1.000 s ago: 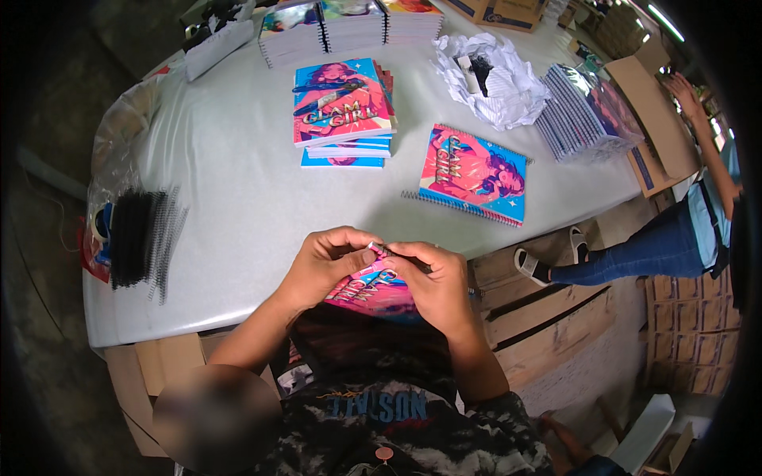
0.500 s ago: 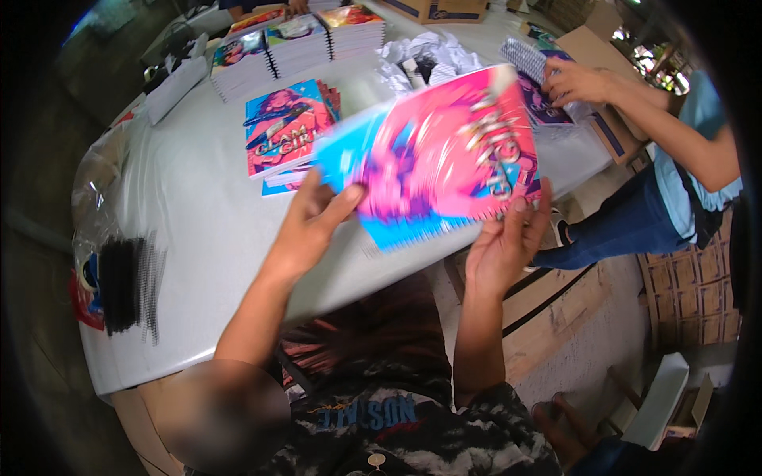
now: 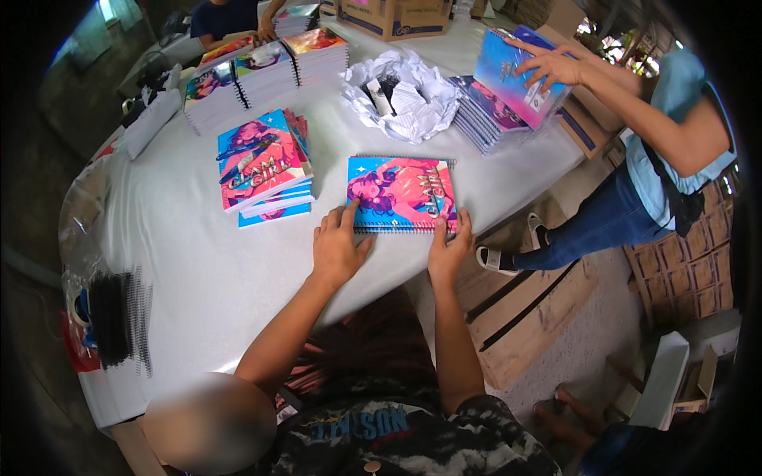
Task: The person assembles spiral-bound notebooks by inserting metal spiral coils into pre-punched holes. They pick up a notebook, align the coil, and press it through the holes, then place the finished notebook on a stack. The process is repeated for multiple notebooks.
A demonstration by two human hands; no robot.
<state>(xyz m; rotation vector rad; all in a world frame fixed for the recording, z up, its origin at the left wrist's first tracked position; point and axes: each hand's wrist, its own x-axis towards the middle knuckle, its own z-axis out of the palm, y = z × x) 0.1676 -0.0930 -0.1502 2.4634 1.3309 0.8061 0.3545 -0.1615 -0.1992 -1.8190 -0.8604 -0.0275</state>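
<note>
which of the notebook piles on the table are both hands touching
The small spiral notebook stack at the near table edge: left hand and right hand rest on its front edge; the other piles lie untouched farther back.

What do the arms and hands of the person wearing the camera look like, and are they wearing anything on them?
Both forearms come up from the lower edge bare, with no sleeves showing. The left hand and right hand wear no gloves; no rings, watch or bracelets can be made out. Below them shows a dark, patterned shirt with pale lettering.

notebook (image 3: pixel 402 193) on table (image 3: pixel 198 270), stack (image 3: pixel 262 166) to its left; crumpled paper (image 3: pixel 401 99) behind
</note>
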